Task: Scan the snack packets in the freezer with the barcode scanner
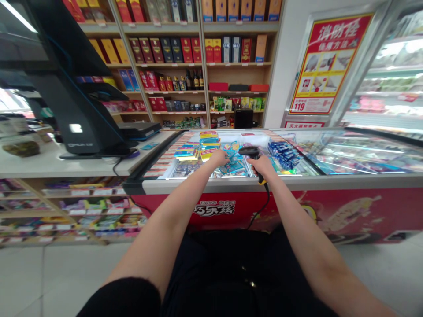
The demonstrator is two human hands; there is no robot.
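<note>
My right hand is wrapped round the grip of a black and yellow barcode scanner. A dark cable hangs from the scanner's handle, in front of the freezer. My left hand is in among blue packets on the chest freezer. Its fingers look curled and pinched on one of these packets, though the fingertips are partly hidden. The scanner's head is just right of this hand, above the packets. Beside my left hand, yellow and blue packs lie in rows.
Dark blue wrapped packs lie right of the scanner. A chest freezer with a red front stands before me. At left a black checkout terminal stands on a white counter. Behind are shelves of boxes.
</note>
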